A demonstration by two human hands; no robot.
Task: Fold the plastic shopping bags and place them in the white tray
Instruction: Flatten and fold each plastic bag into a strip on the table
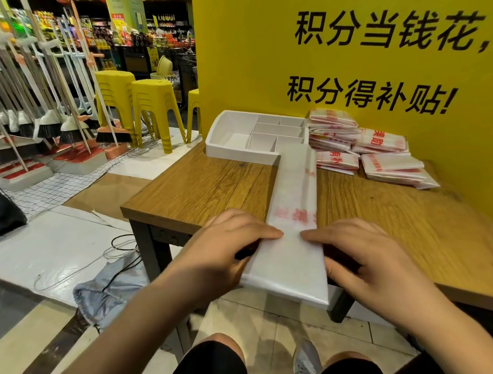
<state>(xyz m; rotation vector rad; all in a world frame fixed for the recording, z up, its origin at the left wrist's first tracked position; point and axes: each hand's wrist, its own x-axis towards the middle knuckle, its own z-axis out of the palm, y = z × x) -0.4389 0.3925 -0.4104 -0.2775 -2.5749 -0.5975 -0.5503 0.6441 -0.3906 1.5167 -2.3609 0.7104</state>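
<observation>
A white plastic bag (292, 194) with red print lies as a long narrow strip down the middle of the wooden table (212, 185). Its far end reaches the white tray (213, 138) and its near end hangs over the table's front edge. My left hand (226, 245) pinches the strip's left edge near its near end, thumb under and fingers on top. On the opposite edge, my right hand (377, 261) holds the strip the same way. The tray has several compartments, and all that I can see hold nothing.
A heap of folded bags (380, 152) with red print lies at the table's back right, against a yellow wall (244, 61). Yellow stools (153, 110) and a rack of brooms (47, 96) stand to the left. Cables and cloth lie on the floor.
</observation>
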